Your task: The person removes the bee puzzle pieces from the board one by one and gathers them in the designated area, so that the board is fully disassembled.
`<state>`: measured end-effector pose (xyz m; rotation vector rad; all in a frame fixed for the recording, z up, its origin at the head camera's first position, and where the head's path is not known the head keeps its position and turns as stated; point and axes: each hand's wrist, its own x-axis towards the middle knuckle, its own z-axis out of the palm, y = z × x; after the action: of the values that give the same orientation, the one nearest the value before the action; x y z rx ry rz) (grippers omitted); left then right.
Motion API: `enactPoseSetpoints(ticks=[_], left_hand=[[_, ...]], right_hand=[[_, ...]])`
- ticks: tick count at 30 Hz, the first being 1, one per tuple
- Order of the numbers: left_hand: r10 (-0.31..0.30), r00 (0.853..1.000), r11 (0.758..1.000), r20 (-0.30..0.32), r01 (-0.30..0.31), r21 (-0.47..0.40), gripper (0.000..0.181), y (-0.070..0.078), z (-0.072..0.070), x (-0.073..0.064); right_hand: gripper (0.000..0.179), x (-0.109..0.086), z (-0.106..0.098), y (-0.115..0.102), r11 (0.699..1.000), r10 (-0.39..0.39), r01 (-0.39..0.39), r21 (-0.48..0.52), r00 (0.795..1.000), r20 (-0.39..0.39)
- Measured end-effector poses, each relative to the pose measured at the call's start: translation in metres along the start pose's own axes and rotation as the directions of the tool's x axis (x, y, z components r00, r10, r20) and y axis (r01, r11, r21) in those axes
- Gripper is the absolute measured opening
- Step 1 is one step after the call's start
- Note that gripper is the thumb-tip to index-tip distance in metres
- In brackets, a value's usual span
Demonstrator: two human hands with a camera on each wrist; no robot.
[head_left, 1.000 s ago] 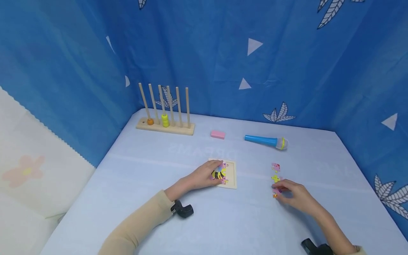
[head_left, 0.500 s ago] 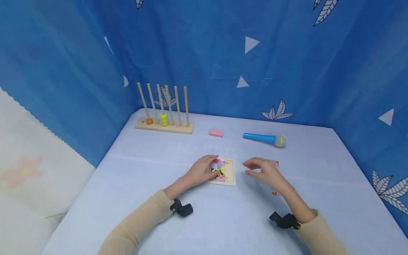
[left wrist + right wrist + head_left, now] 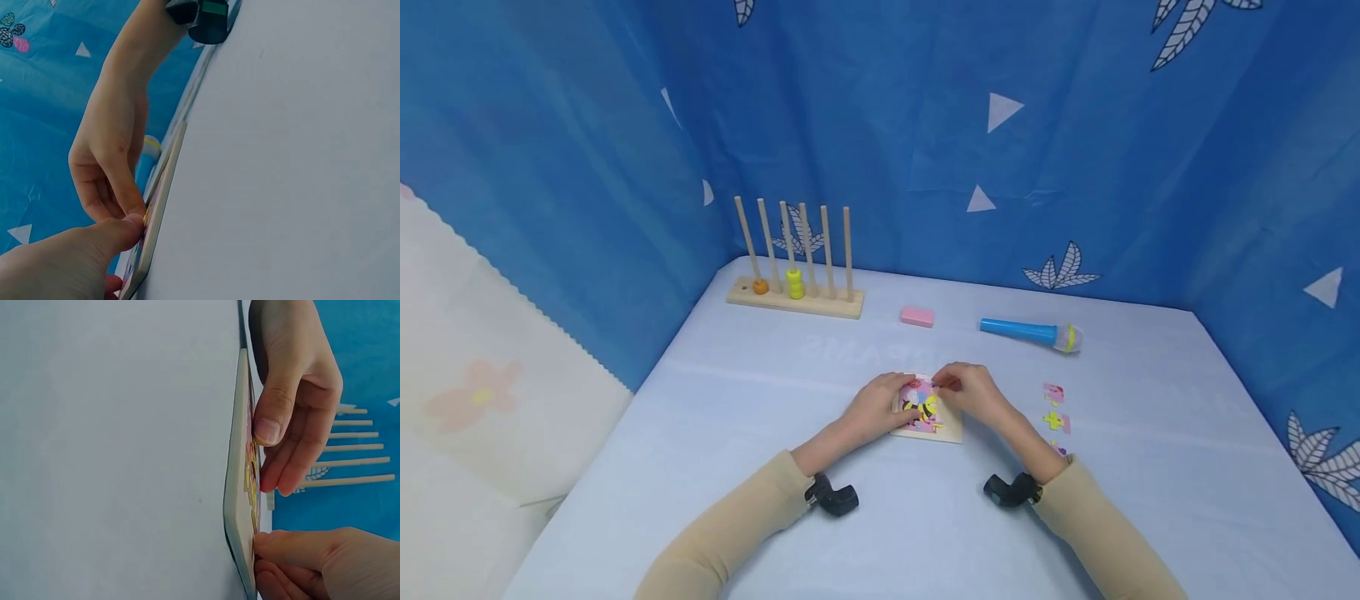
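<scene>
A wooden jigsaw puzzle (image 3: 919, 428) with a bee picture lies in its pale tray (image 3: 952, 428) on the table. Across its left part rests my left hand (image 3: 872, 408), thumb on the picture and fingers at the far edge. In the right wrist view, the left thumb (image 3: 270, 428) is extended beside relaxed, slightly bent fingers. My right hand (image 3: 973, 392) pinches at the upper right of the picture, over a small puzzle piece largely hidden by its fingertips. From the left wrist view, the right hand (image 3: 115, 150) reaches down close to the left thumb (image 3: 128, 230).
Right of the tray, loose puzzle pieces (image 3: 1056, 421) lie in a column, the lowest partly behind the right forearm. Farther back are a peg abacus (image 3: 795, 302) with a few beads, a pink block (image 3: 917, 317) and a blue toy microphone (image 3: 1018, 331). A blue curtain (image 3: 887, 125) hangs behind.
My right hand has moved left from the loose pieces to the puzzle's upper right. The left hand stays on the puzzle, its thumb shifted farther onto the picture.
</scene>
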<state>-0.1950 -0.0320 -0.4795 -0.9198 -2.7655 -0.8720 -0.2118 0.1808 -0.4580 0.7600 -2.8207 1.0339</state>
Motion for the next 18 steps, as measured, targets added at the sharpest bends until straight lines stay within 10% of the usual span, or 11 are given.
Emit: enactPoseSetpoints(ticks=[18], left_hand=[[-0.036,0.999,0.999,-0.002,0.036,0.034,0.062,0.002,0.002,0.002]], right_hand=[[0.015,0.002,-0.004,-0.004,0.995,-0.072,0.069,-0.071,0.997,-0.042]])
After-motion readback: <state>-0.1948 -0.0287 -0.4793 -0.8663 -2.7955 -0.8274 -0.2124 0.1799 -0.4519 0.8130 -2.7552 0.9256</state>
